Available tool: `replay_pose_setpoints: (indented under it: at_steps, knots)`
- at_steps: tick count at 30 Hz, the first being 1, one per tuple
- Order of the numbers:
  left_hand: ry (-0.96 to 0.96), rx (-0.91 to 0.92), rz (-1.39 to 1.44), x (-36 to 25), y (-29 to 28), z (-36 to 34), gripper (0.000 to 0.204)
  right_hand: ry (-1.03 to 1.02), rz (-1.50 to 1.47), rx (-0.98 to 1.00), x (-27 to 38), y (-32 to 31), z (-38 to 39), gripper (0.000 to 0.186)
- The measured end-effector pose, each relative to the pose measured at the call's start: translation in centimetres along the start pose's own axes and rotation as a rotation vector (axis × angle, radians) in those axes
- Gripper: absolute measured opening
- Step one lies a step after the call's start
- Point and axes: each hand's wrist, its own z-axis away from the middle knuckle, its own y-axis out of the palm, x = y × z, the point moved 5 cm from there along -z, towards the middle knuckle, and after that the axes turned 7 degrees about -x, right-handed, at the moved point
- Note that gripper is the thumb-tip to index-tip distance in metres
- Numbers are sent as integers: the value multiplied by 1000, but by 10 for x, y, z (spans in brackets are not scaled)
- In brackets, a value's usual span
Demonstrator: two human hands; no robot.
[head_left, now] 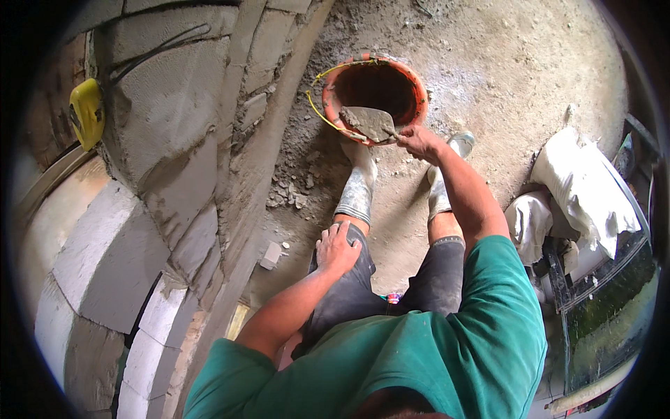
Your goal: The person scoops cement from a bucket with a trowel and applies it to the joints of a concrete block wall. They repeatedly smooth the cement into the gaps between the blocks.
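A trowel (370, 123) with grey mortar on its blade is gripped at the handle by my right hand (420, 142). Its blade lies over the near rim of an orange bucket (421, 105), which stands on the ground in front of my boots. The bucket's inside is dark, so its contents are hard to make out. A yellow handle (315, 105) hangs down on the bucket's left side. My left hand (338, 251) rests on my left knee, fingers spread, holding nothing.
To the left rises a block wall (167, 91) with mortar smears. A yellow tape measure (86, 114) sits on it. White sacks (583, 185) lie at the right, beside a dark framed panel (607, 307). Rubble (289, 192) and a block fragment (270, 255) are on the dirt floor.
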Motion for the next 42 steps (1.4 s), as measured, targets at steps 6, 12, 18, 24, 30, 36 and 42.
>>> replay_pose_setpoints:
  at_steps: [6,12,18,24,30,36,42]
  knots:
    - [3,-68,-21,-3,11,1,59,-321,-184,-59,12,11,54,17]
    - [26,-3,-82,-9,1,4,63,-713,-651,-194,102,3,109,33]
    - [18,5,-85,-7,-4,0,65,-1223,-946,-781,203,-45,153,29]
    - [-21,28,-73,0,5,-2,64,-1120,-1301,-1151,268,-30,160,24]
    - [8,39,-58,11,13,-14,62,-1128,-465,-1191,326,16,46,44]
    - [-28,8,-9,19,24,-13,62,-900,-745,-1046,309,8,67,22]
    - [-9,8,-40,8,0,-12,61,-895,-771,-704,371,16,70,28]
